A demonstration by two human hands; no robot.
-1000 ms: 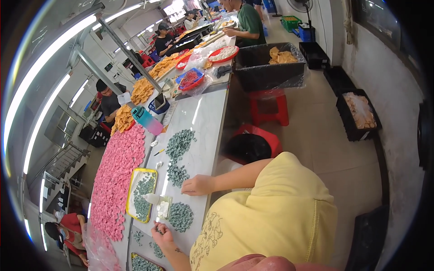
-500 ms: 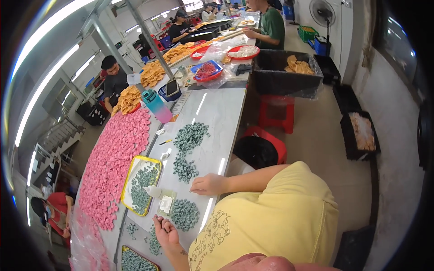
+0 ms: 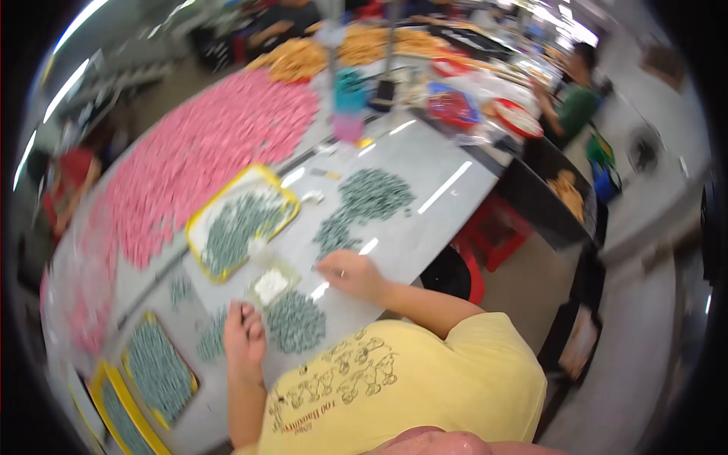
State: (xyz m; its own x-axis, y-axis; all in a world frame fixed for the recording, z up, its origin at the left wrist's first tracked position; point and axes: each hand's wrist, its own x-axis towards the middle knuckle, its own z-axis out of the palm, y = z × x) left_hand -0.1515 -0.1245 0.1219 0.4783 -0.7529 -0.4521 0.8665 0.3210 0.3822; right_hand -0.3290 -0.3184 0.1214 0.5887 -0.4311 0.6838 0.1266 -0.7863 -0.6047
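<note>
Left hand (image 3: 244, 334), fingers curled together, pinches at the grey-green pieces (image 3: 296, 322) heaped low centre on the surface (image 3: 425, 189); right hand (image 3: 353, 273) rests loosely spread beside the small white tray (image 3: 271, 284). Best to lift few pieces, keeping piles separate.

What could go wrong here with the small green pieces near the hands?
The green pile by the left hand lies close to the table edge, so a sweep might push pieces off. The right hand rests beside another loose pile; the two piles might mix. The picture is blurred, so either grip stays unclear.
</note>
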